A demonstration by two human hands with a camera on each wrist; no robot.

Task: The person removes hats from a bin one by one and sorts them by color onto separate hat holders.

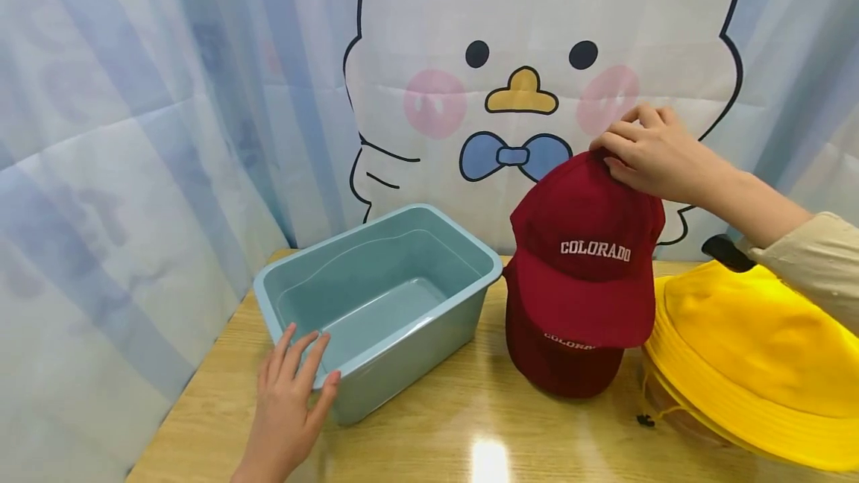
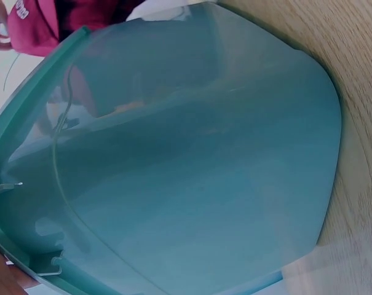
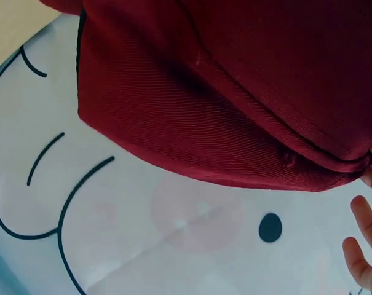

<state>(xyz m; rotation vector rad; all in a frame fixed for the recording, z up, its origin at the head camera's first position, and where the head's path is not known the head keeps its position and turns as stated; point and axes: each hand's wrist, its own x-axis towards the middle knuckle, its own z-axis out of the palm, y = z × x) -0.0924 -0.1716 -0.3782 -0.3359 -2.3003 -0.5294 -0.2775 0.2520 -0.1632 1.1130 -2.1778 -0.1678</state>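
Observation:
My right hand pinches the crown of a dark red baseball cap lettered COLORADO and holds it up by its top. Below and partly behind it, a second red cap with the same lettering shows its brim on the table. Up close in the right wrist view, the held cap fills the upper part. At the near left corner of a blue-green plastic bin, my left hand rests with spread fingers on the rim. The bin's outer wall fills most of the left wrist view.
To the right of the caps lies a yellow bucket hat with a cord and black toggle. A black object is partly hidden by the right sleeve. A curtain with a cartoon bird hangs behind the wooden table.

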